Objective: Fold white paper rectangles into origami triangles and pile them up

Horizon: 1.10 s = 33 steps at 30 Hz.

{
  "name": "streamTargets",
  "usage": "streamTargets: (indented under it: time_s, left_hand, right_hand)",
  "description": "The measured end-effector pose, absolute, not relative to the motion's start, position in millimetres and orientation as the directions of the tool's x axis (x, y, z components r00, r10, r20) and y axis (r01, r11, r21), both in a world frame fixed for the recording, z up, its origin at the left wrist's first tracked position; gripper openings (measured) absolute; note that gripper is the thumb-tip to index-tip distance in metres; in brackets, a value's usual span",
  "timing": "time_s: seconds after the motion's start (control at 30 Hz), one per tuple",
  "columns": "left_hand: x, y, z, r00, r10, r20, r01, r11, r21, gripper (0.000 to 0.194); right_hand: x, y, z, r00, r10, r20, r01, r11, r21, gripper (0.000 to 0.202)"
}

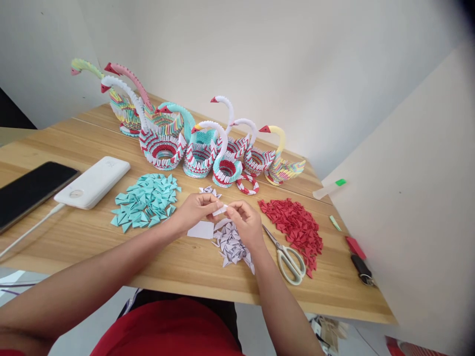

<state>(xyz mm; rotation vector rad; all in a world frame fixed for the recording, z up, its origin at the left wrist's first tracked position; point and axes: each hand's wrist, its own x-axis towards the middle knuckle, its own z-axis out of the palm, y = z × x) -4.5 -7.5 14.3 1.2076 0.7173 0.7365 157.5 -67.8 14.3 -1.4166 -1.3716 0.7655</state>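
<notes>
A small folded white paper piece (220,210) is pinched between my two hands above the table's middle. My left hand (198,210) grips its left end, fingers closed. My right hand (245,220) holds the other end between thumb and fingers. Just below my left hand lies a flat white paper rectangle (201,230). A pile of pale lilac folded triangles (233,244) sits below my hands, partly hidden by the right wrist. A few more pale pieces (208,191) lie behind my left hand.
Turquoise triangles (146,201) are piled left, red triangles (295,227) right, beside scissors (290,262). Several paper swans (163,148) stand behind, with a red-white ring (248,184). A power bank (94,182), phone (35,193) and keys (361,268) lie on the wooden table (178,269).
</notes>
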Motion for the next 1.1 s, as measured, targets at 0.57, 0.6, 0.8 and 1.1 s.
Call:
streamTargets:
  time_s: [0.57, 0.6, 0.8, 1.1]
  left_hand:
    - [-5.8, -7.8, 16.6, 0.614, 0.781, -0.113, -0.140, 0.249, 0.958, 0.023]
    - [-5.7, -7.8, 16.3, 0.618, 0.779, -0.108, -0.142, 0.245, 0.959, 0.023]
    - [-5.7, -6.5, 13.7, 0.624, 0.777, -0.087, -0.145, 0.224, 0.964, 0.024]
    - [-3.1, -8.2, 13.9, 0.586, 0.808, -0.059, -0.117, 0.156, 0.981, 0.025]
  right_hand:
    - [161.2, -64.5, 11.2, 0.052, 0.998, 0.041, 0.084, 0.037, -0.996, 0.021]
    - [161.3, -64.6, 10.9, 0.053, 0.998, 0.042, 0.083, 0.037, -0.996, 0.021]
    - [161.4, -65.2, 13.7, 0.066, 0.997, 0.049, 0.103, 0.042, -0.994, 0.019]
    - [162.6, -65.3, 11.7, 0.075, 0.991, 0.114, 0.257, 0.091, -0.962, 0.019]
